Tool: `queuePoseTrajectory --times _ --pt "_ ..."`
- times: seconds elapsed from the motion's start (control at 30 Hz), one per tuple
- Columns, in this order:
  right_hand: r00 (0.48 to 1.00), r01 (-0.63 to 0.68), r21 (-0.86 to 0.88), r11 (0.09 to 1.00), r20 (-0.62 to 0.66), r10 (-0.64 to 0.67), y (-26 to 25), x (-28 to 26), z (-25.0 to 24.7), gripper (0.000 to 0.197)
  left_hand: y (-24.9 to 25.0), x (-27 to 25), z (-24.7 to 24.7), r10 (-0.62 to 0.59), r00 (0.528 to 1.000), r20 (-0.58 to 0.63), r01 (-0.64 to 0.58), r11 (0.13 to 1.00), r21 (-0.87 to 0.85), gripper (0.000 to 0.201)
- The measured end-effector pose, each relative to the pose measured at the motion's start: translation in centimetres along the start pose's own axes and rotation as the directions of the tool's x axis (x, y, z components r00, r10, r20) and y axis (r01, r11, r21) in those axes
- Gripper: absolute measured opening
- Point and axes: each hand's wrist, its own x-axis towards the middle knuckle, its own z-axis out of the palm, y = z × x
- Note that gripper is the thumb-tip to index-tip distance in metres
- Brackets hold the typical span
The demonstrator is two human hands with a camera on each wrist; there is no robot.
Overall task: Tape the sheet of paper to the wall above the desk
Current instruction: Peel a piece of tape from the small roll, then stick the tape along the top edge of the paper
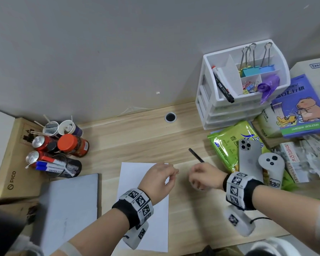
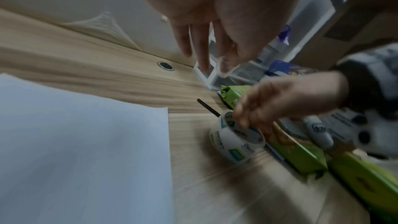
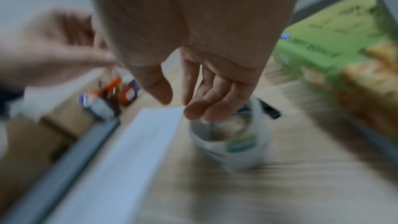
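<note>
My right hand (image 2: 286, 101) curls its fingers (image 2: 244, 118) on the tape roll (image 2: 235, 140) at 3 o'clock of the sheet of paper (image 1: 137, 182) lying flat on the table (image 1: 129, 141), my left fingers (image 2: 226, 62) seem to pinch a clear strip, which I fear may fold and stick to itself.

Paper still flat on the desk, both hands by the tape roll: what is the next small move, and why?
Probably the left hand pulls a strip off the tape roll, which the right hand steadies with its fingertips on the rim. The paper lies loose on the desk, with no tape visible on it.
</note>
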Motion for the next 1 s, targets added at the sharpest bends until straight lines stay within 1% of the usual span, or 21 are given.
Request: queuePoseTrajectory --times 0.03,0.07,0.1,0.13,0.17,0.2,0.23,0.3,0.43,0.5,0.57,0.6,0.73,0.9,0.97,1.0 --pt "0.998 -0.064 0.254 0.965 0.032 0.058 -1.2 -0.1 0.3 0.017 -0.1 0.0 0.0 0.038 0.999 -0.003 -0.038 0.998 0.054 0.012" --pt "0.991 -0.126 0.394 0.911 0.098 0.095 -2.2 0.0 0.5 0.026 -0.2 0.0 0.0 0.056 0.998 0.006 -0.057 0.993 0.099 0.011" --pt "0.983 -0.162 0.442 0.882 0.152 0.104 -3.1 0.1 0.6 0.032 -0.4 0.0 0.0 0.058 0.998 0.017 -0.06 0.99 0.131 0.011" --pt "0.975 -0.165 0.42 0.892 0.203 0.084 -3.7 0.3 0.8 0.031 -0.5 0.0 -0.2 0.05 0.998 0.026 -0.053 0.987 0.151 0.012" --pt "0.97 -0.147 0.383 0.912 0.235 0.058 -3.9 0.6 1.1 0.023 -0.6 -0.1 -0.3 0.042 0.999 0.032 -0.046 0.986 0.159 0.012" --pt "0.969 -0.128 0.34 0.932 0.245 0.044 -4.0 1.0 1.4 0.014 -0.6 -0.2 -0.4 0.04 0.999 0.031 -0.044 0.987 0.153 0.011" --pt "0.97 -0.117 0.325 0.939 0.242 0.037 -4.1 1.4 1.7 0.011 -0.7 -0.3 -0.5 0.035 0.999 0.031 -0.039 0.99 0.139 0.011" --pt "0.978 -0.121 0.327 0.937 0.204 0.055 -3.9 2.6 2.4 0.015 -1.0 -0.6 -0.8 0.004 0.999 0.037 -0.008 0.993 0.118 0.011" --pt "0.993 -0.094 0.3 0.949 0.094 0.068 -3.7 4.2 3.4 0.026 -1.9 -1.5 -1.4 -0.117 0.991 0.061 0.109 0.987 0.117 0.009" --pt "0.997 -0.055 0.251 0.966 0.058 0.042 -4.2 4.9 4.1 0.02 -2.9 -2.0 -1.6 -0.162 0.984 0.079 0.151 0.98 0.133 0.015" --pt "0.999 -0.009 0.196 0.981 0.043 0.0 -4.8 5.7 4.8 0.011 -3.9 -2.4 -1.9 -0.205 0.975 0.091 0.189 0.97 0.155 0.017" --pt "0.999 0.015 0.169 0.985 0.036 -0.021 -5.1 6.2 5.2 0.01 -4.4 -2.5 -2.1 -0.227 0.969 0.097 0.21 0.964 0.164 0.018" --pt "0.998 0.057 0.073 0.996 0.01 -0.058 -6.1 8.7 7.2 0.008 -6.4 -2.6 -3.2 -0.317 0.941 0.122 0.293 0.939 0.181 0.028" --pt "0.998 0.067 -0.023 0.997 -0.016 -0.067 -7.0 11.4 9.3 0.008 -8.9 -2.0 -4.1 -0.433 0.888 0.152 0.416 0.9 0.133 0.037" --pt "0.996 0.074 -0.027 0.997 -0.055 -0.075 -7.4 12.3 9.8 0.01 -9.9 -1.8 -4.2 -0.45 0.878 0.161 0.438 0.893 0.105 0.039" --pt "0.993 0.069 -0.027 0.997 -0.098 -0.072 -7.5 12.8 9.8 0.011 -10.5 -1.8 -4.3 -0.456 0.873 0.175 0.447 0.89 0.086 0.041"
